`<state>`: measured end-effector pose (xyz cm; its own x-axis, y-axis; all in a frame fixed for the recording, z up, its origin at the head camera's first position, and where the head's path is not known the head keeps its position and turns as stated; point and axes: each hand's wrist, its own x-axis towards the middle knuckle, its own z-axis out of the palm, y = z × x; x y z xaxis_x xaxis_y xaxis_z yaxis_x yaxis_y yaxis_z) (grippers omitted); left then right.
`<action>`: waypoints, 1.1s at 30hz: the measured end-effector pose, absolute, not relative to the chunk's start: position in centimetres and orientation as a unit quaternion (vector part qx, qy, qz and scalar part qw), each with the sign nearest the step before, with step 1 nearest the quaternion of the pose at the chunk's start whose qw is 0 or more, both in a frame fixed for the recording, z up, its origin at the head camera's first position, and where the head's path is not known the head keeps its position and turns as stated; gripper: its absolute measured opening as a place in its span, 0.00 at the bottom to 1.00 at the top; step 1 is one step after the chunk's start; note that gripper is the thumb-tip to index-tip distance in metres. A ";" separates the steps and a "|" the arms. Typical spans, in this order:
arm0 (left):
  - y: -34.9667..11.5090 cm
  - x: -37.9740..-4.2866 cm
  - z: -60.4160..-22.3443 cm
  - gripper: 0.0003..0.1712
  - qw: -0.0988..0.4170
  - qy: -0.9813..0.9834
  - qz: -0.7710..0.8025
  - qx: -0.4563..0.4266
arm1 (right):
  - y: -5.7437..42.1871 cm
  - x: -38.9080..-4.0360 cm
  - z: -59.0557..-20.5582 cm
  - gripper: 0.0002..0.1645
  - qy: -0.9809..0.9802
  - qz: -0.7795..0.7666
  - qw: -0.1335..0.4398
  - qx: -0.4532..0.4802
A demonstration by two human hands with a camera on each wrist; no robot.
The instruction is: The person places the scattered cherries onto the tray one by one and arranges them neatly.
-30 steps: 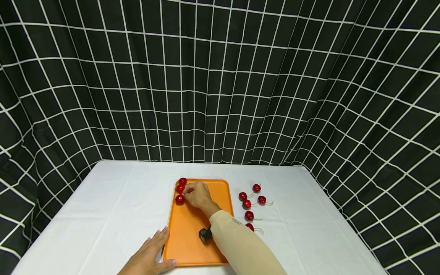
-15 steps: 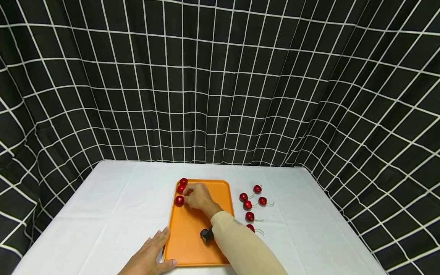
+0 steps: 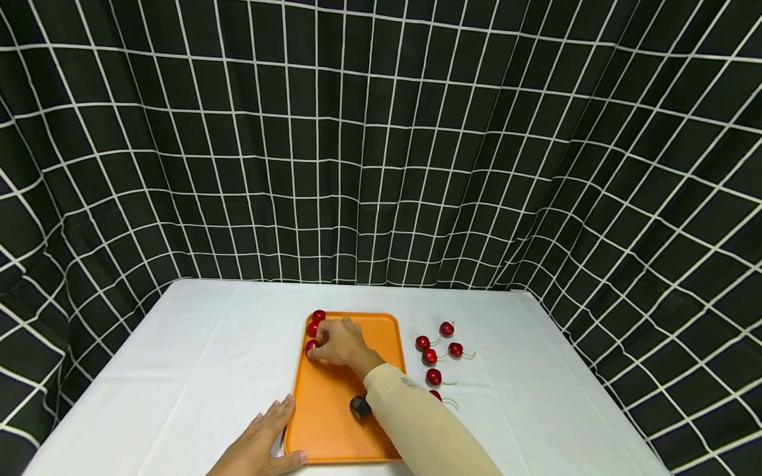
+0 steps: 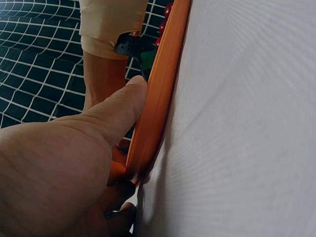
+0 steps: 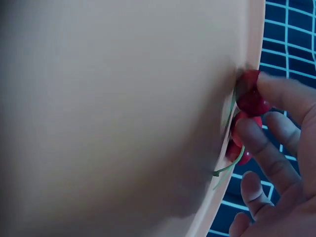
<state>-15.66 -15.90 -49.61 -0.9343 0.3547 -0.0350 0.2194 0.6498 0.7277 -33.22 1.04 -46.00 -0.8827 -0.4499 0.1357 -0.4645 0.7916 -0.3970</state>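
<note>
My right hand (image 3: 342, 342) is over the far left part of an orange tray (image 3: 333, 423). Its thumb and forefinger pinch a red cherry (image 5: 252, 94) at the tray's left side. Two more cherries sit just beyond it; one of them (image 3: 313, 328) lies partly behind the fingers. Green stems (image 5: 236, 163) show in the right wrist view. At the tray's near left corner my left hand (image 3: 258, 433) rests with its fingers fairly straight along the left side. Its thumb (image 4: 123, 101) lies by the near rim in the left wrist view.
Several stemmed cherries (image 3: 434, 377) lie on the white tablecloth (image 3: 524, 410) right of the tray. A small black wrist camera (image 3: 360, 407) on the right arm hangs over the tray. Black grid-patterned cloth (image 3: 357, 165) encloses the table's back and sides.
The right thumb and forefinger have shifted slightly left and nearer, from beside the nearest cherry on the tray to around it. My left hand has stayed at the tray's corner.
</note>
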 end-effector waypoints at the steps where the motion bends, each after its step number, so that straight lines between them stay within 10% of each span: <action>1: -15.9 -15.7 -49.6 0.59 0.087 0.904 0.388 0.159 | 1.0 -33.2 -45.9 0.17 -0.947 0.211 0.019 0.241; 33: -15.9 -15.6 -49.4 0.60 0.088 0.903 0.392 0.150 | 1.3 -33.7 -45.4 0.08 -0.946 0.247 0.036 0.206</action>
<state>-15.58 -15.88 -49.43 -0.9395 0.3401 -0.0408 0.2024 0.6473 0.7349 -33.72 1.30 -45.43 -0.9126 -0.3719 0.1702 -0.4076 0.7930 -0.4528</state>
